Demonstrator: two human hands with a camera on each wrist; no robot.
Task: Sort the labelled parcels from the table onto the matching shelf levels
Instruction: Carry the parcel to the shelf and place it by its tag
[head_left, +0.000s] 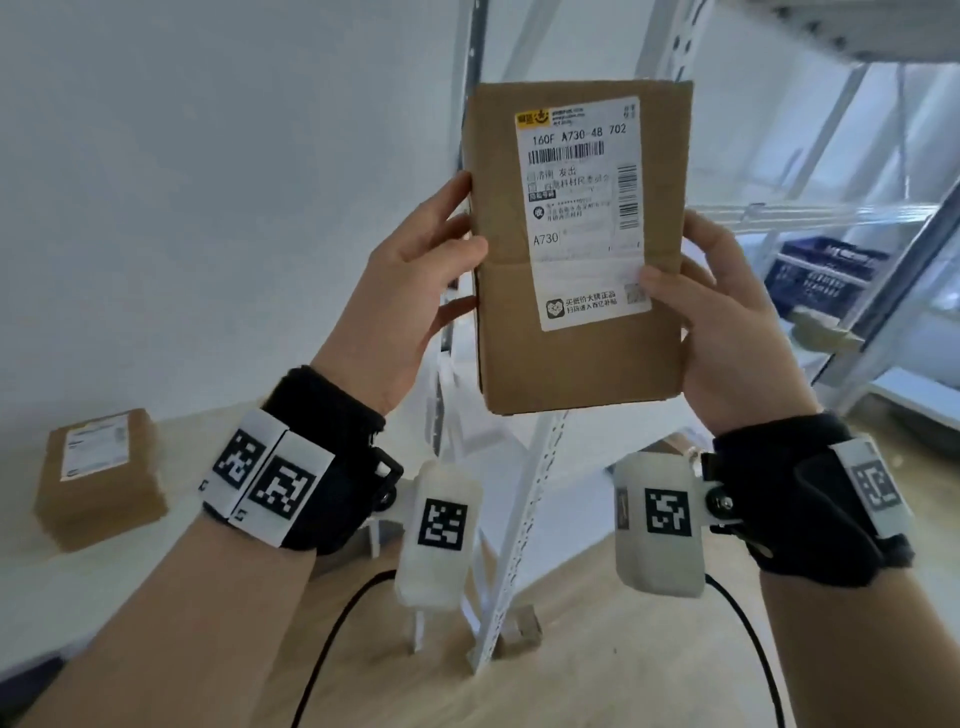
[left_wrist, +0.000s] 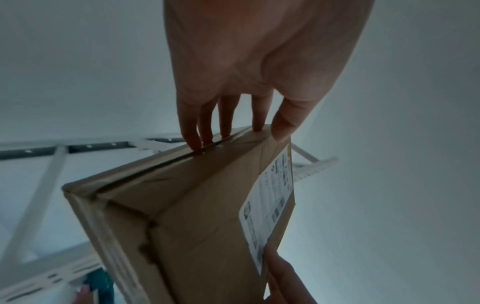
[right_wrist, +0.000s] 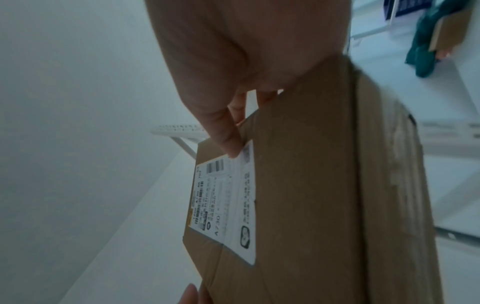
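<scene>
Both hands grip one cardboard parcel (head_left: 576, 249) between them: the left hand (head_left: 400, 296) pinches its left edge, thumb on the front; the right hand (head_left: 727, 317) clasps the right edge, thumb on the shipping label (head_left: 582, 208). Upright, long axis vertical, it hangs before the shelf (head_left: 810, 213), which lies ahead and right. Another parcel (head_left: 98, 473) waits on the table (head_left: 47, 587).

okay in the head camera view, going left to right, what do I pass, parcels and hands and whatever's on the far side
Parcel on the table → left hand → held parcel with the A730 label → right hand → blue crate on the shelf.
</scene>
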